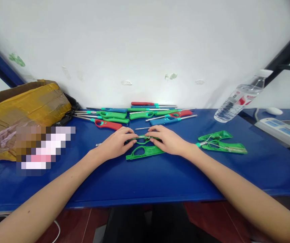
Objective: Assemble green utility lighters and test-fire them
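Both hands are at a green plastic shell half with an oval trigger opening (143,140), which lies on the blue table. My left hand (121,141) pinches its left part between thumb and fingers. At its right part, my right hand (166,139) has thumb and fingers closed on a small, pale piece too small to name. A second green shell half (145,153) rests just in front, its right end near my right thumb. Behind the hands lies a thin metal rod (142,128). To the right, an opened green lighter (219,143) shows thin wires and a clear part.
Several red, green and blue long-necked lighters (141,115) lie along the wall. A taped cardboard box (26,114) stands left on the blue table (145,189). On the right are a water bottle (239,101) and a power strip (281,131).
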The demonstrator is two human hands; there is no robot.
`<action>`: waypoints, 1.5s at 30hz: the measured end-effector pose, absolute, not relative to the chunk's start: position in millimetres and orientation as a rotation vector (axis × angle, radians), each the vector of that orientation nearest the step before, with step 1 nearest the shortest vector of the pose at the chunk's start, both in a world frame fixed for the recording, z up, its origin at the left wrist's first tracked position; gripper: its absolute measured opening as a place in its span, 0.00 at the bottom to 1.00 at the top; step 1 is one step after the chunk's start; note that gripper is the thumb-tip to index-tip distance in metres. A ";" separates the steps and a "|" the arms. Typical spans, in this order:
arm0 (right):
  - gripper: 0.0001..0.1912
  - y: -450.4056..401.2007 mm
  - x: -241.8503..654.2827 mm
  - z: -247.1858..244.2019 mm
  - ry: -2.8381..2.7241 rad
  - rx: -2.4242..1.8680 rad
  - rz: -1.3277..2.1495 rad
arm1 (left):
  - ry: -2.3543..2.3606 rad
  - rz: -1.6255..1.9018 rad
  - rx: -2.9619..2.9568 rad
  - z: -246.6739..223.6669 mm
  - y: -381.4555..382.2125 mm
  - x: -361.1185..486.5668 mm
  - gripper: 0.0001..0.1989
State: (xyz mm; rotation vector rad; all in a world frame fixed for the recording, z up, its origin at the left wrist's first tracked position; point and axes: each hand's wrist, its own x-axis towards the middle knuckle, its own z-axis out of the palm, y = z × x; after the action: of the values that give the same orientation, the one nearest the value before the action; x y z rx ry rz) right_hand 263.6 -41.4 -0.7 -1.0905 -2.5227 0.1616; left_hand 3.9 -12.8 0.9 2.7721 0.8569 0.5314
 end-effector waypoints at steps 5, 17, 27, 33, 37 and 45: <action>0.19 -39.1 262.6 -2.7 -2.557 -1.040 0.187 | 0.861 0.519 2.779 -1.0 -11.9 4.5 0.17; 0.18 -38.8 258.0 -3.3 -2.576 -1.057 0.194 | 0.843 0.522 2.780 -2.9 -10.5 4.3 0.15; 0.15 -40.1 263.3 -0.1 -2.528 -1.042 0.210 | 0.842 0.515 2.847 -3.8 -11.9 4.8 0.16; 0.15 -39.9 260.4 0.4 -2.540 -1.087 0.224 | 0.860 0.554 2.791 -6.1 -12.1 6.0 0.15; 0.15 -41.5 258.9 0.7 -2.529 -1.092 0.228 | 0.863 0.579 2.751 -8.8 -10.8 5.1 0.14; 0.15 -38.7 262.9 -0.2 -2.505 -0.997 0.159 | 0.861 0.584 2.749 -9.7 -10.0 3.6 0.15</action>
State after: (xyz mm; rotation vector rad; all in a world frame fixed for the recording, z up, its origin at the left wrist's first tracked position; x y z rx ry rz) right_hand 262.9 -38.7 -0.2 -0.9966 -2.5049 0.1587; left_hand 3.6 -10.0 -9.7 2.7493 0.8607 0.5836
